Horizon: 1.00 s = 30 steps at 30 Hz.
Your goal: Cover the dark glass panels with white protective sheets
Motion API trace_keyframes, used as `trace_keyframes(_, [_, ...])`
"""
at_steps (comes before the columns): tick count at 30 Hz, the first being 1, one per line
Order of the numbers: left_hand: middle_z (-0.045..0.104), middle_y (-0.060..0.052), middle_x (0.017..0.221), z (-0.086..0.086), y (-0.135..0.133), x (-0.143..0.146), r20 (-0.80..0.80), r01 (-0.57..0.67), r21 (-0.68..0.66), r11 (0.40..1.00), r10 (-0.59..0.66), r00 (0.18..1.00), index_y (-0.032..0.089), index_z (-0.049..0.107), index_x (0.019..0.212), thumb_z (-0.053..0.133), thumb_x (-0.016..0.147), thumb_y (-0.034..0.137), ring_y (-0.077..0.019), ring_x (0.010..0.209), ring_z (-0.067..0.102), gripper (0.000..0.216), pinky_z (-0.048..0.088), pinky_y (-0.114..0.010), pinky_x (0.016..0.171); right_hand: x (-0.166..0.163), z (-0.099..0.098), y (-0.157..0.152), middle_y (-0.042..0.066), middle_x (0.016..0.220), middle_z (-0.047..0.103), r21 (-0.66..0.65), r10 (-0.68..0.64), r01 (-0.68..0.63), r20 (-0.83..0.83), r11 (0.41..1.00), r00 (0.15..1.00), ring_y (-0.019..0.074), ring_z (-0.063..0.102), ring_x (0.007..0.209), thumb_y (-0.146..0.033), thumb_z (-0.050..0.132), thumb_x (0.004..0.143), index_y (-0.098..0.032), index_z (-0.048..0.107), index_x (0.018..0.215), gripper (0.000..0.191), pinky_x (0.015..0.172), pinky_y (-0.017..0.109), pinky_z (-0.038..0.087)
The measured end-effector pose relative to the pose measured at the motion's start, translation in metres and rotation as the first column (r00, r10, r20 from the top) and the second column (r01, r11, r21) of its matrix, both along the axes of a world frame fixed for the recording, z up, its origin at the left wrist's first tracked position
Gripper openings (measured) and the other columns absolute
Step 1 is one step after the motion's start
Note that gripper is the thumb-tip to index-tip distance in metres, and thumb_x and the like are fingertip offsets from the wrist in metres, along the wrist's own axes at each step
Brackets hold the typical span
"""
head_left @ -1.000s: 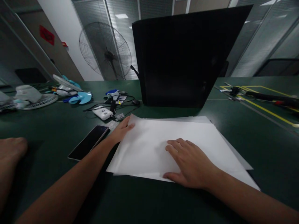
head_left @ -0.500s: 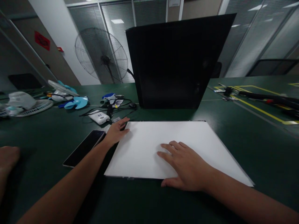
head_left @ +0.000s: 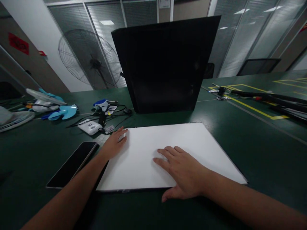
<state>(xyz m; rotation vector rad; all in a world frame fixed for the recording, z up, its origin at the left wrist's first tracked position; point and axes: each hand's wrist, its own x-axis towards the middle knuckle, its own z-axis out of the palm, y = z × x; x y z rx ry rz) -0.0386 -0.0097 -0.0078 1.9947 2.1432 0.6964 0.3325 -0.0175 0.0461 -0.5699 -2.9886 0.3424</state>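
Note:
A large white rectangular sheet or board point(head_left: 141, 172) with dark edges lies flat on the green table. My left hand point(head_left: 114, 143) rests at its far left corner, thumb and fingers apart. Over the near edge, right of the middle, lies my right hand point(head_left: 182, 172), its fingers spread on the white surface and its thumb beyond the edge. Neither hand holds anything. Left of my left forearm is a dark-screened phone point(head_left: 73, 164).
Behind the sheet stands a large black panel point(head_left: 165, 67). A white device point(head_left: 90, 126) with black cables lies at the left, near a blue fan blade point(head_left: 64, 112) and white fan parts point(head_left: 18, 119). Black rods point(head_left: 259, 95) and yellow tape point(head_left: 251, 107) are at the right.
The view has turned slightly right, so the scene sits further left. Another person's hand at the left edge has left view. My hands stay on the white sheet in much the same pose.

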Motion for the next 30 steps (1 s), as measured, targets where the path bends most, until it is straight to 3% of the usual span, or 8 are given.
trace_keyframes(4, [0.039, -0.014, 0.164, 0.000, -0.001, 0.002, -0.082, 0.036, -0.045, 0.998, -0.040, 0.996, 0.015, 0.052, 0.147, 0.036, 0.097, 0.043, -0.0305, 0.152, 0.036, 0.059, 0.026, -0.053, 0.126, 0.000, 0.001, -0.003, 0.019, 0.160, 0.036, 0.057, 0.032, -0.032, 0.003, 0.998, 0.999, 0.0394, 0.042, 0.139, -0.082, 0.049, 0.085, -0.020, 0.042, 0.156, 0.094, 0.112, 0.059, 0.035])
trace_keyframes(7, [0.038, -0.016, 0.164, -0.001, -0.002, 0.004, -0.132, 0.055, -0.058, 0.997, -0.062, 0.989, 0.013, 0.048, 0.150, 0.035, 0.098, 0.036, -0.0298, 0.153, 0.035, 0.058, 0.023, -0.054, 0.126, -0.005, 0.005, -0.007, 0.018, 0.154, 0.046, 0.198, 0.116, -0.108, -0.026, 0.974, 0.993, 0.0349, 0.050, 0.131, -0.065, 0.057, 0.091, -0.020, 0.050, 0.149, 0.074, 0.104, 0.054, 0.042])
trace_keyframes(9, [0.041, -0.015, 0.163, -0.001, -0.002, 0.004, -0.132, 0.050, -0.045, 0.998, -0.055, 0.990, 0.014, 0.049, 0.149, 0.037, 0.097, 0.034, -0.0286, 0.153, 0.035, 0.057, 0.023, -0.053, 0.126, -0.008, 0.008, -0.014, 0.014, 0.140, 0.059, 0.334, 0.223, -0.182, -0.087, 0.925, 0.971, 0.0289, 0.058, 0.118, -0.048, 0.059, 0.095, -0.020, 0.060, 0.136, 0.050, 0.094, 0.046, 0.047])
trace_keyframes(12, [0.045, -0.012, 0.161, 0.001, -0.001, 0.002, -0.061, 0.036, -0.034, 0.999, -0.038, 0.997, 0.017, 0.054, 0.145, 0.042, 0.094, 0.032, -0.0275, 0.150, 0.039, 0.055, 0.025, -0.050, 0.127, -0.012, 0.014, -0.027, 0.008, 0.115, 0.070, 0.534, 0.410, -0.258, -0.188, 0.805, 0.893, 0.0208, 0.063, 0.096, -0.024, 0.056, 0.097, -0.017, 0.069, 0.113, 0.022, 0.082, 0.039, 0.048])
trace_keyframes(14, [0.050, -0.012, 0.157, 0.003, 0.000, -0.001, 0.033, 0.022, -0.032, 0.999, -0.021, 0.999, 0.017, 0.059, 0.140, 0.046, 0.091, 0.031, -0.0288, 0.148, 0.044, 0.053, 0.027, -0.048, 0.126, -0.012, 0.017, -0.033, 0.007, 0.106, 0.071, 0.601, 0.470, -0.256, -0.229, 0.757, 0.852, 0.0184, 0.062, 0.086, -0.020, 0.054, 0.096, -0.015, 0.070, 0.105, 0.019, 0.078, 0.038, 0.047])
trace_keyframes(17, [0.055, -0.010, 0.153, 0.006, 0.001, -0.005, 0.134, -0.003, -0.014, 1.000, 0.004, 0.991, 0.019, 0.067, 0.131, 0.050, 0.086, 0.032, -0.0301, 0.144, 0.049, 0.050, 0.030, -0.047, 0.126, -0.011, 0.016, -0.036, 0.008, 0.105, 0.072, 0.633, 0.468, -0.213, -0.266, 0.744, 0.843, 0.0187, 0.063, 0.085, -0.020, 0.053, 0.096, -0.015, 0.071, 0.107, 0.022, 0.075, 0.037, 0.049])
trace_keyframes(24, [0.054, -0.011, 0.154, 0.009, -0.003, 0.001, 0.093, 0.010, 0.010, 1.000, -0.011, 0.996, 0.018, 0.066, 0.134, 0.052, 0.087, 0.034, -0.0293, 0.144, 0.049, 0.051, 0.032, -0.045, 0.126, -0.012, -0.003, -0.030, 0.009, 0.120, 0.070, 0.673, 0.331, -0.070, -0.267, 0.736, 0.905, 0.0257, 0.066, 0.100, -0.013, 0.052, 0.094, -0.016, 0.069, 0.119, 0.031, 0.078, 0.042, 0.056])
trace_keyframes(30, [0.061, -0.005, 0.148, 0.005, 0.002, -0.008, 0.204, -0.015, 0.002, 1.000, 0.015, 0.979, 0.027, 0.071, 0.126, 0.058, 0.083, 0.036, -0.0308, 0.141, 0.053, 0.046, 0.034, -0.050, 0.123, -0.004, 0.004, -0.028, 0.010, 0.100, 0.072, 0.690, 0.324, -0.044, -0.282, 0.722, 0.903, 0.0204, 0.067, 0.086, -0.010, 0.051, 0.092, -0.011, 0.071, 0.111, 0.028, 0.062, 0.032, 0.055])
